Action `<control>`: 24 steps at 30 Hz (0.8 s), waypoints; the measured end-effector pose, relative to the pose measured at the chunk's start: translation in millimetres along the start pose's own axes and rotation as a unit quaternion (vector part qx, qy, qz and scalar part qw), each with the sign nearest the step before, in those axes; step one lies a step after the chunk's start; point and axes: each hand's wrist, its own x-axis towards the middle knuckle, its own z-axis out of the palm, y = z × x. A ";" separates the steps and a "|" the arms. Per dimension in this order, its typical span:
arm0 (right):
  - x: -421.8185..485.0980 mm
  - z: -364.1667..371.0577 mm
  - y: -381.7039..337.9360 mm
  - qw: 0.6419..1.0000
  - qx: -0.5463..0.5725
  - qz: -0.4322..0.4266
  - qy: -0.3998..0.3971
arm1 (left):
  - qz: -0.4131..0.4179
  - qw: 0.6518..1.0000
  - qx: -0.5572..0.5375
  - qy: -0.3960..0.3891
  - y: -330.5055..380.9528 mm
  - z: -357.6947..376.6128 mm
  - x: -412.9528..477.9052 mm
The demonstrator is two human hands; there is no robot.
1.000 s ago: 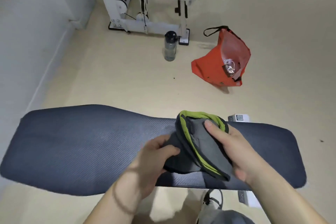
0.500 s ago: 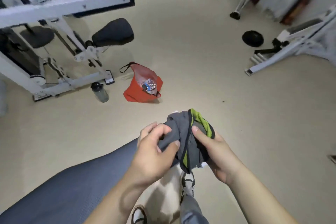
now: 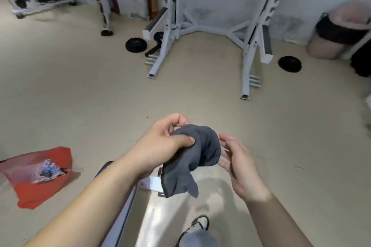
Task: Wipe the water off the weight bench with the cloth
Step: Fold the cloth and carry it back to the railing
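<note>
Bare floor (image 3: 100, 90) ahead; left hand (image 3: 160, 146) pinches cloth (image 3: 192, 158), right hand (image 3: 239, 164) spread beside.

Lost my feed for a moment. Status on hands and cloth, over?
Left hand pinching the grey cloth, held in the air. Right hand open beside it, fingers apart. Bench pad out of view. Nothing in the way.

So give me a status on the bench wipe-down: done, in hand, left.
Done: cannot be confirmed, since the bench pad is out of view here; only a strip of pale metal frame shows below the arms. In hand: the left hand pinches the crumpled dark grey cloth in the air above the floor, while the right hand is open beside it. Left: checking the pad for water.
</note>
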 end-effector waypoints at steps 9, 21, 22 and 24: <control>16.0 -175.2 -94.3 0.986 -0.116 -0.110 -0.043 | -0.060 0.935 -0.047 -0.346 84.3 152.1 141.2; 14.2 -349.4 -86.3 0.990 0.011 -0.021 0.142 | 0.072 0.880 0.180 -0.434 133.4 338.5 329.3; 20.0 -356.2 -89.7 0.986 0.010 -0.018 0.167 | 0.085 0.871 0.195 -0.443 137.1 355.2 343.1; 35.4 -370.9 -97.1 0.974 0.001 -0.021 0.227 | 0.105 0.844 0.224 -0.475 146.2 387.8 371.9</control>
